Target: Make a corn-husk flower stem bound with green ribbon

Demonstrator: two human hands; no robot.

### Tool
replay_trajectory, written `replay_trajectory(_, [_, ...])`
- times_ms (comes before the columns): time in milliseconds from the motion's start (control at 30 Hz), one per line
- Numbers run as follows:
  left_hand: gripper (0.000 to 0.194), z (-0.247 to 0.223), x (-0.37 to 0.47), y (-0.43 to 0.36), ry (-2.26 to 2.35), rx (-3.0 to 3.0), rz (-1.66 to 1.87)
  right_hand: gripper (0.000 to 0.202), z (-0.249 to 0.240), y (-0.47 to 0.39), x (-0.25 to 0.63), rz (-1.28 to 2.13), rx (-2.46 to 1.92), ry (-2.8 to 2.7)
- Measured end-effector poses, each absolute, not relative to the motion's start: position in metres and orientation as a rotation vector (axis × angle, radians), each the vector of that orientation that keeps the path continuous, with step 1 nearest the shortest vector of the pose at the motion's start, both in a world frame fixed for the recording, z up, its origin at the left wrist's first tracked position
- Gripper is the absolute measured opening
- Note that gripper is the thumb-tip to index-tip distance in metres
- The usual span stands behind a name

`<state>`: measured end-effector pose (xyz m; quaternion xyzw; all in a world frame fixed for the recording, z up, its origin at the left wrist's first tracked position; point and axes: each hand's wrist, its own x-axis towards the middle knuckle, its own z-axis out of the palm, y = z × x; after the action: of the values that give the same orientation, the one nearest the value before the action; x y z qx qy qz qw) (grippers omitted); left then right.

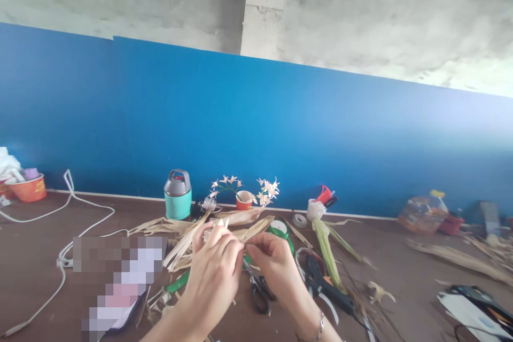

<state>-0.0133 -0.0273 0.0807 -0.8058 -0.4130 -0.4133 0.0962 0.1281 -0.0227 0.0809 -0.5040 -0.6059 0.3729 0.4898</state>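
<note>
My left hand (218,262) is closed, with the pale petals of a small flower (222,223) showing above its fingers. Thumb and forefinger of my right hand (272,262) are pinched together and meet the left fingertips; what lies between them is too small to make out. Behind the hands are dried husk strips (186,243) and a red paper cup (243,201) with pale flowers (269,190) on green stems. Black-handled scissors (260,296) lie below and between the hands. A black glue gun (326,288) is just right of my right wrist.
A teal jar (178,203) stands at the back. White cable (64,262) winds across the left, near a partly pixelated phone-like object (124,299). Green leaves (326,251), a tape roll (299,220) and a plastic bottle (422,214) are to the right. A blue partition (256,128) borders the table.
</note>
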Motion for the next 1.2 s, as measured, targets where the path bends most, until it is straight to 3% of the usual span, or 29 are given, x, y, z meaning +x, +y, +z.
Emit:
replay_trajectory(167, [0.015,0.082,-0.014,-0.027,-1.293,-2.379,-1.269,0.012,0.08,-0.028,0.123,0.677,-1.191,-1.541])
replay_trajectory(333, [0.033,0.08,-0.016,-0.027,-1.311,-2.39,-1.328,0.015,0.081,-0.032,0.122,0.457,-1.118,-1.654])
replay_trajectory(467, [0.032,0.079,-0.015,-0.025,-1.32,-2.411,-1.317,0.017,0.082,-0.03,0.122,0.409,-1.086,-1.704])
replay_trajectory(1033, [0.017,0.085,-0.02,-0.021,-1.284,-2.397,-1.341,0.024,0.084,-0.023,0.135,0.659,-1.078,-1.679])
replay_trajectory(1200, [0.018,0.083,-0.017,-0.022,-1.217,-2.338,-1.479,0.005,0.085,-0.025,0.136,0.759,-1.139,-1.612])
